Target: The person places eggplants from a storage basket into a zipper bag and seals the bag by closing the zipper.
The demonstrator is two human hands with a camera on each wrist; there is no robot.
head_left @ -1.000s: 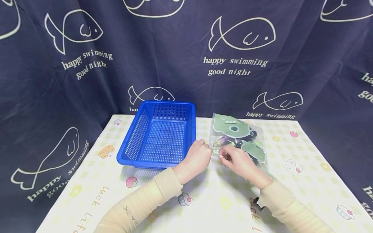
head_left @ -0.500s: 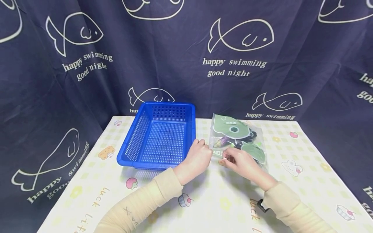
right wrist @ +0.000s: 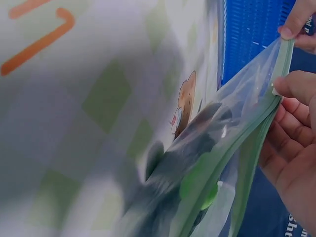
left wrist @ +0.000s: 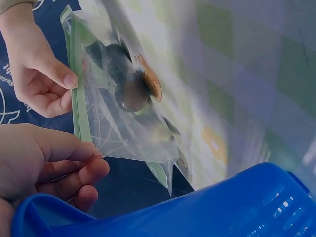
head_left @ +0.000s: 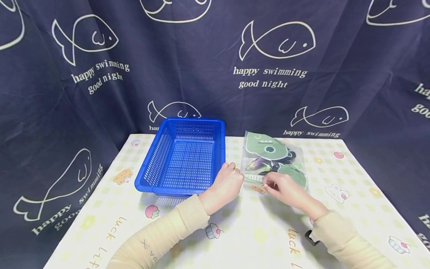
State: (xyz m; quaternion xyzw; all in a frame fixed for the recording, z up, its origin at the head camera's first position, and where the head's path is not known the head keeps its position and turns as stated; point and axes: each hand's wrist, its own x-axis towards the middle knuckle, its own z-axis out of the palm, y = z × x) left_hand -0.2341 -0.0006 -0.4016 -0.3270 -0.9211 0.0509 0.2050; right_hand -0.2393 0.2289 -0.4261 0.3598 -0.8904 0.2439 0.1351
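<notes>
A clear zip bag point(head_left: 267, 144) with green cartoon prints lies on the right half of the table. Through its plastic show dark, rounded things point(left wrist: 131, 91) and a purple piece point(head_left: 254, 163); their kind is unclear. My left hand point(head_left: 226, 185) pinches the near left corner of the bag between thumb and finger. Along the green zip edge point(right wrist: 256, 116), my right hand point(head_left: 285, 190) pinches a small white slider point(right wrist: 275, 91). In the right wrist view, the green strips stand apart below the right hand and lie together between both hands.
A blue perforated basket point(head_left: 179, 189) stands just left of the bag, close to the left hand. Beneath everything is a patterned tablecloth point(head_left: 262, 239). Behind the table hangs a dark blue fish-print curtain point(head_left: 215, 93).
My right hand has slid rightward along the bag's near edge, uncovering more of the green strip. The left hand has stayed at the corner, and the basket has not moved.
</notes>
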